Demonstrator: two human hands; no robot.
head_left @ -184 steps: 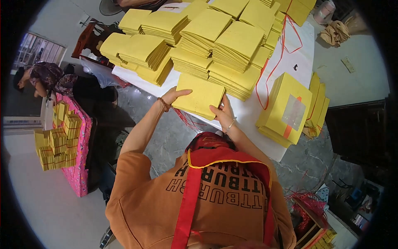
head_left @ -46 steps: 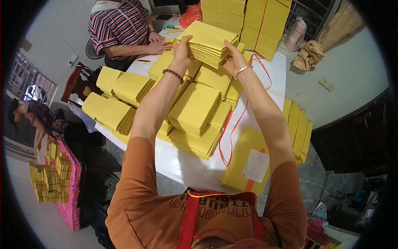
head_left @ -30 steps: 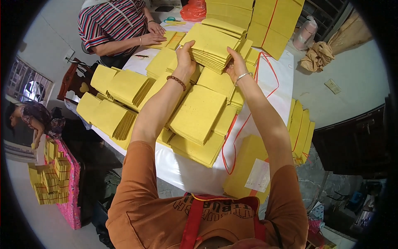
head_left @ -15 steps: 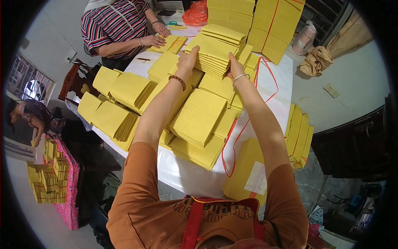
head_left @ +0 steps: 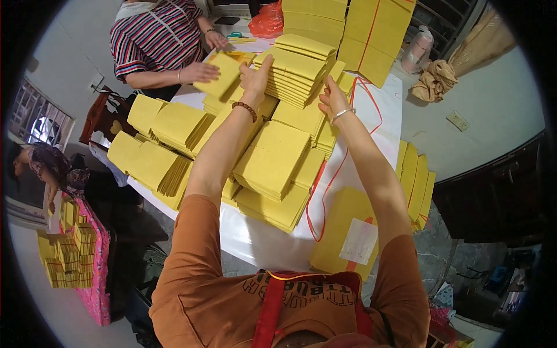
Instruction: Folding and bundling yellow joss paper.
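Note:
A stack of yellow paper envelopes [head_left: 293, 72] rises at the far side of the white-covered table, on top of more yellow bundles. At its left side is my left hand [head_left: 255, 80], open, thumb and fingers apart; whether a fingertip still touches the stack, I cannot tell. My right hand [head_left: 334, 101] is open to the right of the stack, its fingers spread and a gap between. Nearer to me lies another squared stack of yellow envelopes [head_left: 272, 155], with several fanned bundles [head_left: 152, 163] to its left.
Across the table a co-worker's hand [head_left: 200, 72] is on a yellow envelope bundle [head_left: 223, 72]. Red string [head_left: 380, 113] loops along the right side. A red plastic bag [head_left: 267, 20] and tall yellow bundles [head_left: 377, 40] stand at the back. Another person bends by a pink-covered table [head_left: 100, 255].
Both my hands have come away from the sides of the stack, the right one moving outward. The co-worker's hand has shifted left with a yellow bundle now tilted beneath it.

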